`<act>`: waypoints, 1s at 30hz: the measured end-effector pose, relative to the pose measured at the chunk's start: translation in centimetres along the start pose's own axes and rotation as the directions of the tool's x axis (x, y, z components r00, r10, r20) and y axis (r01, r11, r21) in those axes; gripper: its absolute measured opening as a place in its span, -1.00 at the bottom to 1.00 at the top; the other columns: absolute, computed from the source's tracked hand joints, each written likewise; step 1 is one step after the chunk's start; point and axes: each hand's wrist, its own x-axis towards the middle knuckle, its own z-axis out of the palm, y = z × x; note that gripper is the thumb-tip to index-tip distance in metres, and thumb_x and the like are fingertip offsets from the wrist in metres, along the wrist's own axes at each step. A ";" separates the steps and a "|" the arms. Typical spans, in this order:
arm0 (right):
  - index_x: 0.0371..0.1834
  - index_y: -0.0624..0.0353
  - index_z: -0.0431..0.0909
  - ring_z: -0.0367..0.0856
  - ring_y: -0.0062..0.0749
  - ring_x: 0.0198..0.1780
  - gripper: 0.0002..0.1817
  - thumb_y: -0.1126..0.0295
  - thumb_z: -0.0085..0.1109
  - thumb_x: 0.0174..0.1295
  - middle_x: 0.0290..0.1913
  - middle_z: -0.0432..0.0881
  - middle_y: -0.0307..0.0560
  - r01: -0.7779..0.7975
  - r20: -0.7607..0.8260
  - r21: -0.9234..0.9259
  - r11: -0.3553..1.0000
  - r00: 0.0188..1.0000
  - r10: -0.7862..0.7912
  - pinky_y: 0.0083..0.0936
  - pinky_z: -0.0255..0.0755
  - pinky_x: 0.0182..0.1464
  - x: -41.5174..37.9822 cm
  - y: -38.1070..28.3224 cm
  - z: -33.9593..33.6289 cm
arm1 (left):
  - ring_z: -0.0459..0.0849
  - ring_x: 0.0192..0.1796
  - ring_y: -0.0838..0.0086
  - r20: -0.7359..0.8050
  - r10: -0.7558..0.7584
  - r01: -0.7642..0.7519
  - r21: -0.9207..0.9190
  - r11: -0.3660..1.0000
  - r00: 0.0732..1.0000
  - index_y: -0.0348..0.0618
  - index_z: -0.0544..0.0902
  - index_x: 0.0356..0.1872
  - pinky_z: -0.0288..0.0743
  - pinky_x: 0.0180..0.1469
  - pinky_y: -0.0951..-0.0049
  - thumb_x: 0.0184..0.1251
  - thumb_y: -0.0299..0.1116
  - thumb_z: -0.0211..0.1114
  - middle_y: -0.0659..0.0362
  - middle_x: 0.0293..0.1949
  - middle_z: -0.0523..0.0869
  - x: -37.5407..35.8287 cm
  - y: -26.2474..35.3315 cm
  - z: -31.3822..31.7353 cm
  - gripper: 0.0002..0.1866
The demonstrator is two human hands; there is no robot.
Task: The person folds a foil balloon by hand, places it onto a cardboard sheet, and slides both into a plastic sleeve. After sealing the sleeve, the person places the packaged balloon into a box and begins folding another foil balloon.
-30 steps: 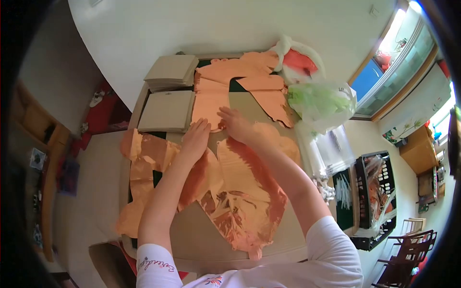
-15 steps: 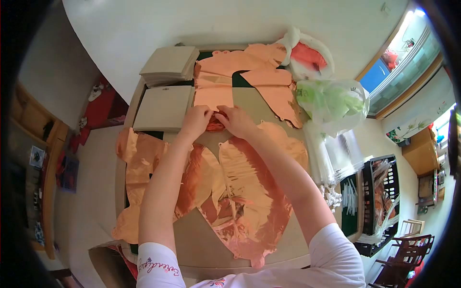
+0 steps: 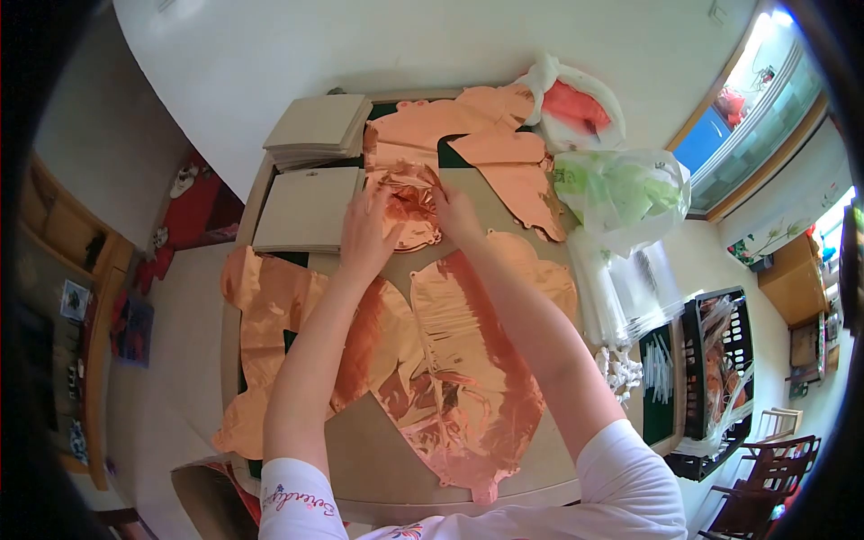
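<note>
A crumpled piece of shiny rose-gold foil [image 3: 412,209] lies between my two hands near the table's middle. My left hand [image 3: 367,225] is open against its left side, fingers apart. At its upper right edge my right hand [image 3: 454,214] has its fingers pinched on the foil. Below my hands a large flat foil balloon [image 3: 477,360] covers the table, with another foil piece [image 3: 270,306] to the left. More flat foil shapes lie above, one [image 3: 508,171] at the upper right and one [image 3: 432,117] at the back.
Two stacks of grey-beige card, one behind [image 3: 315,126] and one nearer [image 3: 306,207], stand at the left. Along the right are a clear bag with green contents [image 3: 621,193], plastic sleeves [image 3: 639,283], white sticks [image 3: 657,369] and a black crate [image 3: 715,378].
The foil between my hands has been opened out and looks larger. My left hand has spread its fingers, and my right hand has shifted slightly right.
</note>
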 end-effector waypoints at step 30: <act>0.01 0.24 0.60 0.68 0.02 -0.12 -0.67 0.26 0.14 0.30 -0.16 0.65 0.31 -0.027 -0.061 0.146 0.989 0.997 0.036 -0.18 0.50 -0.10 0.8 2.8 0.2 | 0.08 0.52 0.20 0.133 -0.140 0.075 0.408 0.910 0.981 -0.20 0.19 0.42 0.01 0.47 -0.04 0.19 -0.40 0.30 0.03 0.45 0.22 0.5 1.4 0.9 -0.24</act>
